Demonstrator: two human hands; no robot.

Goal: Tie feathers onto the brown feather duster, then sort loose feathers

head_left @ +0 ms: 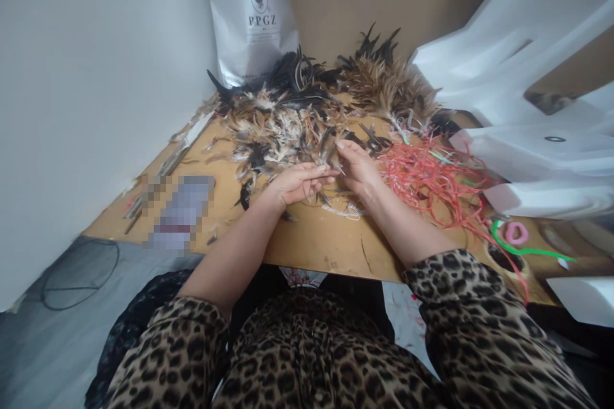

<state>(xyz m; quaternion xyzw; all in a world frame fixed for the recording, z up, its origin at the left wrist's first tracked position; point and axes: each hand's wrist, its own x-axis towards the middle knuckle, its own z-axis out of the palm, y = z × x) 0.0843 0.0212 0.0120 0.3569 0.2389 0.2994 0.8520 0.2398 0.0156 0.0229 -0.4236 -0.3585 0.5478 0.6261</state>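
Leopard-print sleeves (pixel 192 345) lead to the left hand (pixel 297 183) and right hand (pixel 361 169), both pinched closed on a small feather bunch (pixel 330 152) beside the feather pile (pixel 283 118); light, soft, easily bent, it is probably best held by the quills, with bare board (pixel 311 239) nearer and red strings (pixel 426 176) crowding rightward.

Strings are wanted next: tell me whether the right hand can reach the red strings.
Probably yes. The red strings lie uncovered just beside the right hand, nothing between them, though it is busy in the feathers.
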